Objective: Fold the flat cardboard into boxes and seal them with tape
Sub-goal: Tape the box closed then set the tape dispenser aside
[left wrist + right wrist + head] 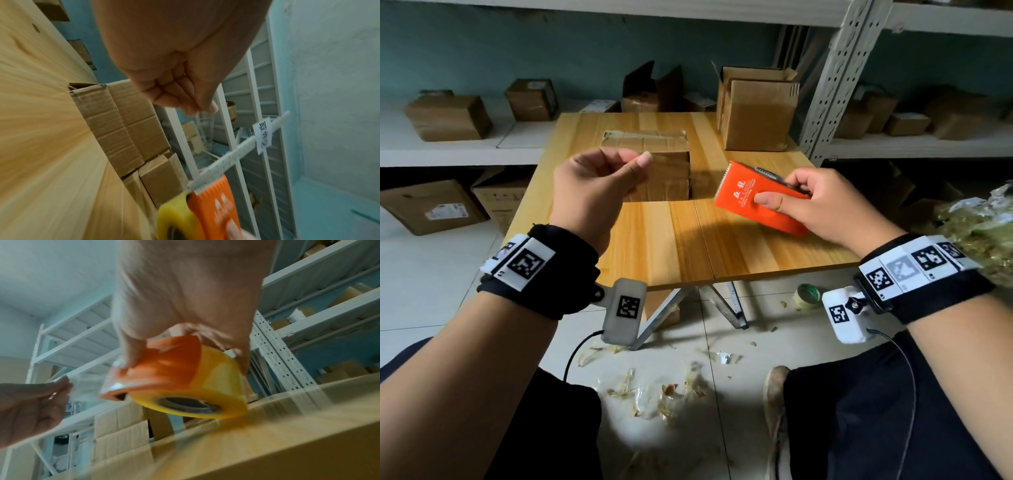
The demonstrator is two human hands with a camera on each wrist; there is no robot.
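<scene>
Hands: right [822,205] grips tape dispenser [760,198], left [599,192] pinches tape end [86,386].

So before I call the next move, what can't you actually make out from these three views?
- Tape strip: the left hand looks to pinch a clear film near the orange dispenser; invisible in the head view, blurred in the right wrist view.
- Tape roll: hidden under the dispenser in the head view.
- Box on the table: near face partly covered by the left hand.
</scene>
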